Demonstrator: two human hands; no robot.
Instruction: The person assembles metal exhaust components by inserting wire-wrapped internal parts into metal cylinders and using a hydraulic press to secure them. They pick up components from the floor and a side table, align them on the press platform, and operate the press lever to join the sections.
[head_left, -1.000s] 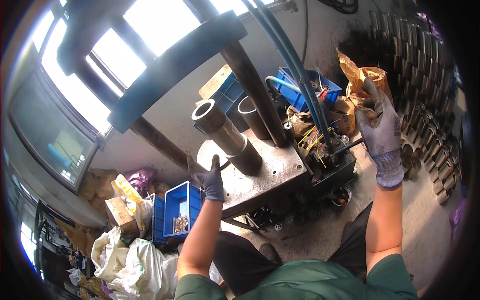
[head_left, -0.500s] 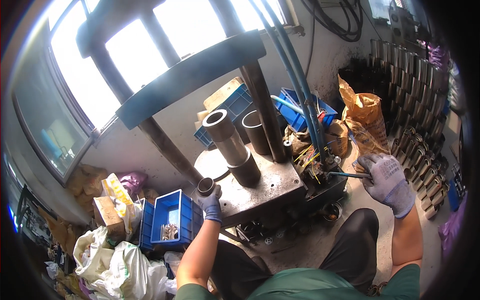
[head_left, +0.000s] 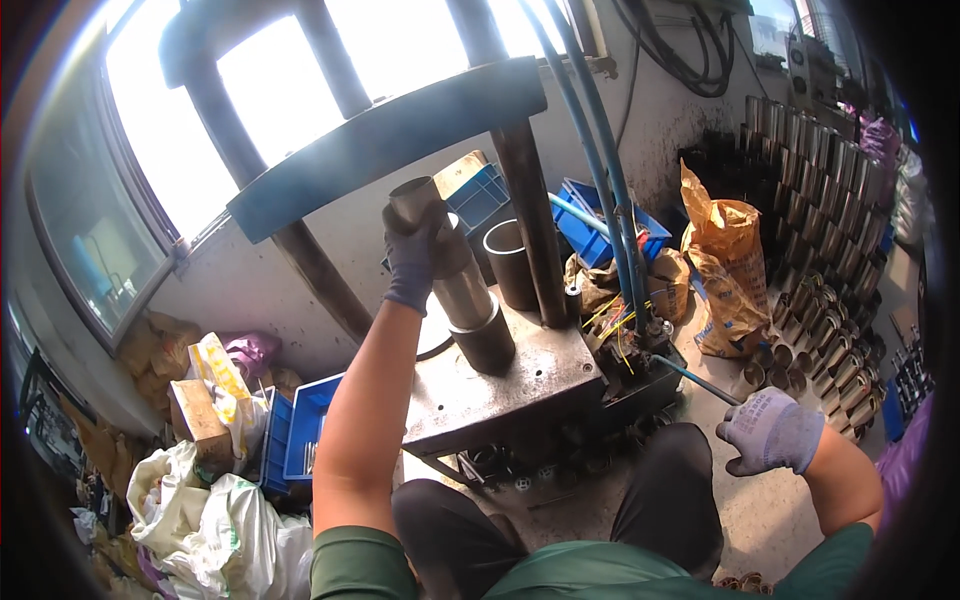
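Observation:
My gloved left hand [head_left: 408,262] is closed around a short metal sleeve [head_left: 412,192], held at the top of an upright stack. The hand partly hides the stack's top, so I cannot tell whether the sleeve touches it. Below stands a shiny metal cylinder [head_left: 466,296], its foot inside a darker thick-walled ring [head_left: 487,345] on the steel press bed [head_left: 545,375]. Over at the right, my gloved right hand [head_left: 768,432] is closed at the end of a thin blue lever [head_left: 697,380], which slants down from the machine's side.
The press crossbeam [head_left: 395,135] spans above the stack between dark columns. A thick tube [head_left: 512,265] stands behind it. Blue bins [head_left: 312,425], white sacks [head_left: 245,530] and a cardboard box [head_left: 198,420] sit left. A torn brown sack [head_left: 730,270] and rows of metal sleeves [head_left: 815,185] are right.
My left hand has carried the sleeve from the bed's left corner up to the stack's top. The right hand has come lower and nearer me, and the lever's end now points further down.

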